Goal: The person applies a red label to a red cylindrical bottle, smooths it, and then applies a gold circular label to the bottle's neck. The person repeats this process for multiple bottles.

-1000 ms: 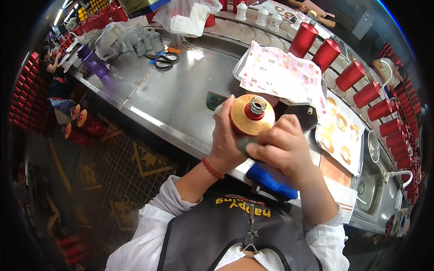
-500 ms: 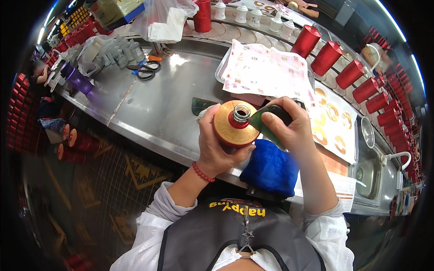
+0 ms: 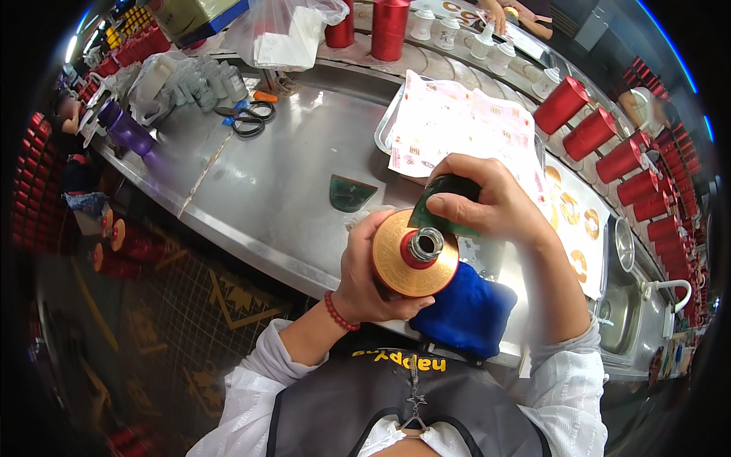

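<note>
Mid-frame bottle point(image 3: 416, 255) partly hidden by my left hand point(image 3: 361, 270), green plate point(image 3: 458, 188) partly behind my right hand point(image 3: 495, 196), box point(image 3: 186, 17) cropped upper left

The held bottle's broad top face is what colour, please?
The top face is gold, seen best in the head view.

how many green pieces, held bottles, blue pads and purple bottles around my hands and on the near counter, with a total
Green pieces: 2, one in the right hand, one on the counter
Held bottle: 1, in the left hand
Blue pad: 1
Purple bottle: 1
Total: 5
</note>
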`<state>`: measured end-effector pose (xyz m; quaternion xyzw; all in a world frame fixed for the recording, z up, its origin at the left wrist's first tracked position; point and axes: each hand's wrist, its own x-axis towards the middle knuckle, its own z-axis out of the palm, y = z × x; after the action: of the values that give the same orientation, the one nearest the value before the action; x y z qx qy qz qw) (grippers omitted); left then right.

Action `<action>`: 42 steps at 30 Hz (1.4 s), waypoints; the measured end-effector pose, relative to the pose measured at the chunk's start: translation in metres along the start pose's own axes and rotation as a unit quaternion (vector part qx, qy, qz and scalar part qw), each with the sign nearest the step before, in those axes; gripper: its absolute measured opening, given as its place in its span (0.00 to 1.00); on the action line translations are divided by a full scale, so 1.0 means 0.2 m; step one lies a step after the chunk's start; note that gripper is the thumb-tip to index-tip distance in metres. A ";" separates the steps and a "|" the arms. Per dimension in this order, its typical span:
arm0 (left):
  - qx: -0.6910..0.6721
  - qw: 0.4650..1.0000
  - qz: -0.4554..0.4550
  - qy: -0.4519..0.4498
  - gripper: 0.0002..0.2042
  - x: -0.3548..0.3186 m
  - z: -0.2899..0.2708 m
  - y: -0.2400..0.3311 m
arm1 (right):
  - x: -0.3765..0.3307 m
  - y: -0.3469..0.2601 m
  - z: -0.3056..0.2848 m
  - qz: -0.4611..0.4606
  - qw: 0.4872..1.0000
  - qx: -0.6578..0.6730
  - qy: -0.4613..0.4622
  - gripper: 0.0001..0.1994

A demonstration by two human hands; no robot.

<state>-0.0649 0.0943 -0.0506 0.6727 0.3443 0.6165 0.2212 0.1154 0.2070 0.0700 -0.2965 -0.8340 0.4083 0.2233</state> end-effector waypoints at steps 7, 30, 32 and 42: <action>-0.033 0.999 -0.024 -0.006 0.53 -0.04 -0.01 -0.04 | 0.22 -0.01 0.02 -0.025 0.998 -0.007 -0.052 0.15; 0.022 0.992 -0.052 -0.112 0.58 0.01 -0.14 0.02 | -0.38 -0.06 0.22 -0.223 0.935 -0.167 0.219 0.15; 0.077 0.996 0.001 -0.045 0.55 -0.03 -0.10 -0.03 | -0.40 -0.09 0.20 -0.263 0.923 -0.190 0.207 0.16; -0.113 0.987 -0.116 -0.014 0.50 0.09 -0.04 0.02 | -0.65 -0.16 0.19 -0.080 0.958 -0.056 0.269 0.10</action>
<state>-0.0719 0.1041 -0.0351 0.6073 0.3452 0.6121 0.3706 0.1769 0.0827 0.0575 -0.3395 -0.7855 0.2466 0.4548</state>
